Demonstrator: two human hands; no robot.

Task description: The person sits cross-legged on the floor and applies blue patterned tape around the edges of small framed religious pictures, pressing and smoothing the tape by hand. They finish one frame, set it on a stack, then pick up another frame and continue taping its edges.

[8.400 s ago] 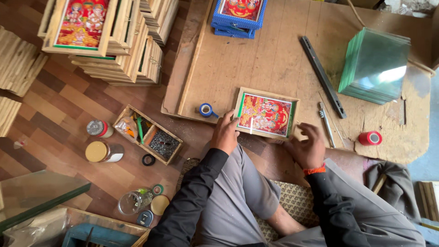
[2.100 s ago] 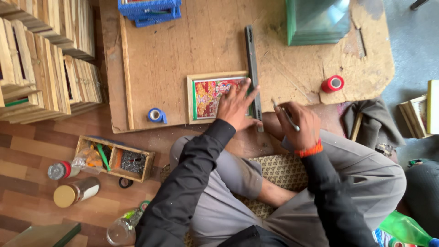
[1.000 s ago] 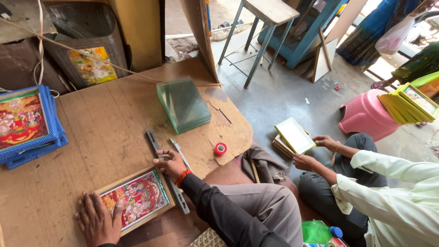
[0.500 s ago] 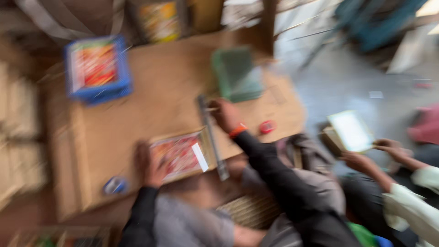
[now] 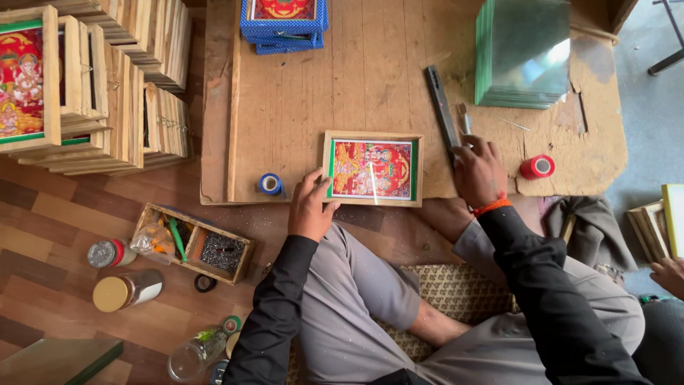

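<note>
Your left hand (image 5: 311,208) steadies the framed picture (image 5: 372,168), fingers spread; your right hand (image 5: 479,171) grips the ruler (image 5: 442,114) end; next, align it

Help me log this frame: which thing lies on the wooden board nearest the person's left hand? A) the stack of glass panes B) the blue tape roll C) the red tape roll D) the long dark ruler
B: the blue tape roll sits just beside the left hand, which rests at the framed picture; the other things lie off toward the right hand.
</note>
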